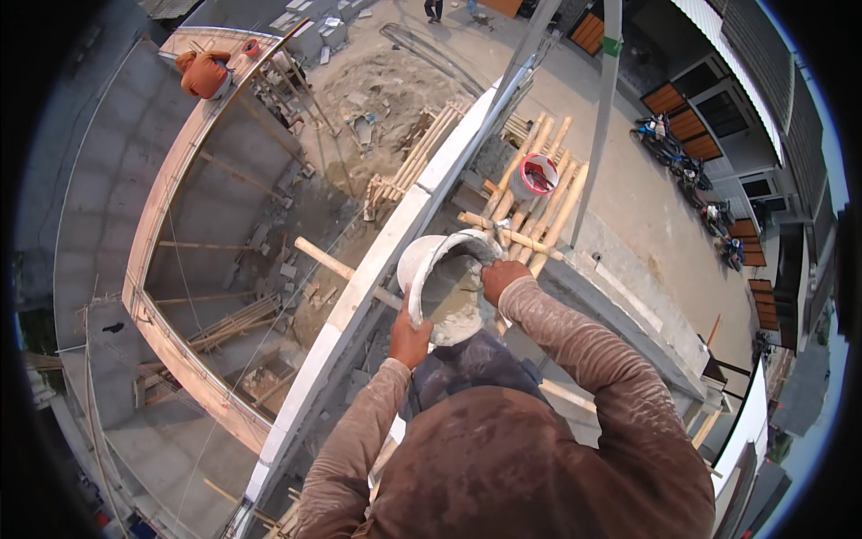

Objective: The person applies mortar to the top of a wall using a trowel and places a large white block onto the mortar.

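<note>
A whitish bucket (418, 259), crusted with dried mortar, is tilted in front of my body. Grey wet mortar (453, 292) lies inside it. My left hand (410, 338) is closed on the bucket's near left side at the rim. On the opposite side, my right hand (503, 280) grips the rim, its fingertips partly hidden. The bucket is right beside the pale top of a block wall (395, 229); whether it rests on the wall, I cannot tell.
Bamboo scaffold poles (561, 202) carry a red-rimmed pail (539, 174) with tools inside. A bamboo pole (325, 259) juts out left of the wall. Far below lie a sand heap (382, 85) and parked motorbikes (660, 139). Another person (205, 75) crouches on the far left wall.
</note>
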The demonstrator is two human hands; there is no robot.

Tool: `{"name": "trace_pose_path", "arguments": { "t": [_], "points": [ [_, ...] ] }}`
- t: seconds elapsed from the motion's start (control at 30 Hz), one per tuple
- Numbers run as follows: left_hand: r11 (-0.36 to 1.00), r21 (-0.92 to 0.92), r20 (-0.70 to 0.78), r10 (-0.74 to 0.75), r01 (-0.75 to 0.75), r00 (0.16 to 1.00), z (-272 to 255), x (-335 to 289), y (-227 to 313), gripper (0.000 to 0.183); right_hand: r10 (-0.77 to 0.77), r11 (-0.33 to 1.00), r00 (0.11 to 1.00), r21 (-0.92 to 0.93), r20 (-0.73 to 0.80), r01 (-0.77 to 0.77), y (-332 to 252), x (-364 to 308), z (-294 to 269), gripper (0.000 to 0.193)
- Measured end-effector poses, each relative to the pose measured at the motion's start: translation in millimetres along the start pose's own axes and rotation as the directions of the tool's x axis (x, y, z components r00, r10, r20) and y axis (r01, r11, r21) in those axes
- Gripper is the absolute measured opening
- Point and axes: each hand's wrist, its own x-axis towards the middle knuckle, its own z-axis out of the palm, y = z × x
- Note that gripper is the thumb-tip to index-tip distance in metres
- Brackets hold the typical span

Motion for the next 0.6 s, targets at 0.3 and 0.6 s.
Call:
{"name": "trace_pose_path", "arguments": {
  "t": [0.3, 0.6],
  "points": [
    [0.984, -0.036, 0.026, -0.176, 0.177, 0.984, -7, -12, 14, 0.048, 0.014, 0.901, 0.989, 0.427, 0.146, -0.076, 8, -27, 70, 0.044],
    [0.831, -0.47, 0.044, -0.314, 0.297, 0.948, 0, -3, -27, 0.045, 0.18, 0.775, 0.984, 0.614, 0.013, -0.15, 13, -62, 85, 0.045]
  ]
}}
